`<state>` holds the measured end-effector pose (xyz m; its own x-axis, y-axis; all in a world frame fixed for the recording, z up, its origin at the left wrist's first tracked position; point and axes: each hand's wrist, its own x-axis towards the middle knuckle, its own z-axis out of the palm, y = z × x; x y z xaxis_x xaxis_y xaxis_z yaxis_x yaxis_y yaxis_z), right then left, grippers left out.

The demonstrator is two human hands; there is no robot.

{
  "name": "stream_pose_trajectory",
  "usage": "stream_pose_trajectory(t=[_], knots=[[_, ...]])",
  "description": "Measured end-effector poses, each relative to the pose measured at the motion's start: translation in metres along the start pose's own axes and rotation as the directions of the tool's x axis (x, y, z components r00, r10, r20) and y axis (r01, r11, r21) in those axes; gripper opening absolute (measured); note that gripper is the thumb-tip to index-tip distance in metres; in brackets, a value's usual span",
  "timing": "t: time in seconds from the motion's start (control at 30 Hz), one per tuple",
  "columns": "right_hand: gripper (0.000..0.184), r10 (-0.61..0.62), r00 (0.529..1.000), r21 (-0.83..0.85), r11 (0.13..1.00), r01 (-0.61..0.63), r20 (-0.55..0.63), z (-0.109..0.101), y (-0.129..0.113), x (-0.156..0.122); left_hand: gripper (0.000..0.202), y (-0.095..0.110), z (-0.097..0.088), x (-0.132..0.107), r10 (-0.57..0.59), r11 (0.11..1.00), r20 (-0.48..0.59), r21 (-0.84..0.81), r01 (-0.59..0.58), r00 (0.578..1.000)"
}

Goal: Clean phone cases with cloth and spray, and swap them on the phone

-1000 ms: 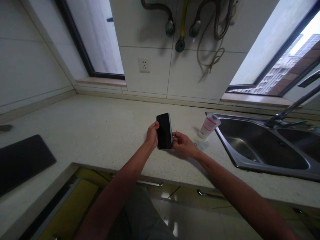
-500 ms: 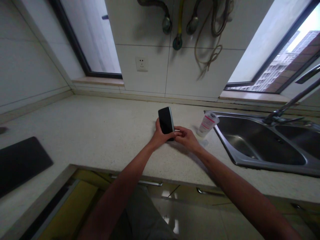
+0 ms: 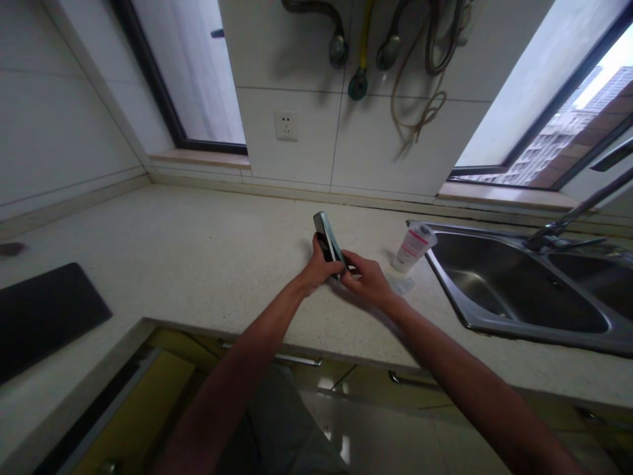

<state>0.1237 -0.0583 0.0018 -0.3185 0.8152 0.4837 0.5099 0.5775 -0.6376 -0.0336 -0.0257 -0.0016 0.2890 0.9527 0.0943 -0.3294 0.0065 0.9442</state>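
A black smartphone [image 3: 325,235] with a pale green edge stands tilted above the speckled countertop [image 3: 198,251]. My left hand [image 3: 319,267] is wrapped round its lower part. My right hand [image 3: 364,280] sits just to the right, fingers curled and touching the phone's bottom end; what they pinch there is hidden. Both forearms reach in from the lower edge of the view.
A white tube with pink print [image 3: 413,245] lies beside the steel sink [image 3: 514,284], whose tap [image 3: 568,221] is at the right. A black mat [image 3: 39,316] lies at the left. A wall socket [image 3: 287,125] and hoses [image 3: 356,59] are on the tiled wall.
The phone has turned from screen-up to nearly edge-on. My left hand slid down to its lower part and my right hand closed in on the bottom end.
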Motion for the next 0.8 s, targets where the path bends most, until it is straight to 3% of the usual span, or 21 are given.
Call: stream_pose_trajectory(t=[0.13, 0.23, 0.43, 0.67, 0.73, 0.8], knots=[[0.046, -0.066, 0.997, -0.27, 0.96, 0.075, 0.043, 0.002, -0.002, 0.001, 0.056, 0.005, 0.004, -0.001, -0.059, 0.991, 0.056, -0.118, 0.065, 0.997], [0.045, -0.07, 0.991, -0.358, 0.928, 0.106, 0.113, 0.002, -0.003, 0.004, 0.039, 0.009, 0.003, -0.001, -0.087, 0.978, 0.105, -0.181, 0.105, 0.991], [0.046, -0.079, 0.967, -0.439, 0.88, 0.182, 0.242, -0.003, 0.002, 0.006, 0.029, 0.014, -0.002, -0.004, -0.153, 0.961, 0.168, -0.203, 0.186, 0.974], [0.039, -0.067, 0.95, -0.585, 0.774, 0.242, 0.304, -0.006, -0.008, 0.007, 0.022, 0.013, -0.008, 0.0, -0.244, 0.921, 0.232, -0.249, 0.3, 0.942], [0.039, -0.043, 0.952, -0.607, 0.761, 0.228, 0.303, -0.009, -0.008, 0.008, 0.025, 0.012, -0.012, 0.0, -0.29, 0.904, 0.24, -0.25, 0.348, 0.926], [0.039, 0.019, 0.978, -0.638, 0.761, 0.122, 0.209, -0.018, -0.003, 0.009, 0.037, 0.014, -0.018, -0.001, -0.357, 0.873, 0.276, -0.242, 0.424, 0.893]])
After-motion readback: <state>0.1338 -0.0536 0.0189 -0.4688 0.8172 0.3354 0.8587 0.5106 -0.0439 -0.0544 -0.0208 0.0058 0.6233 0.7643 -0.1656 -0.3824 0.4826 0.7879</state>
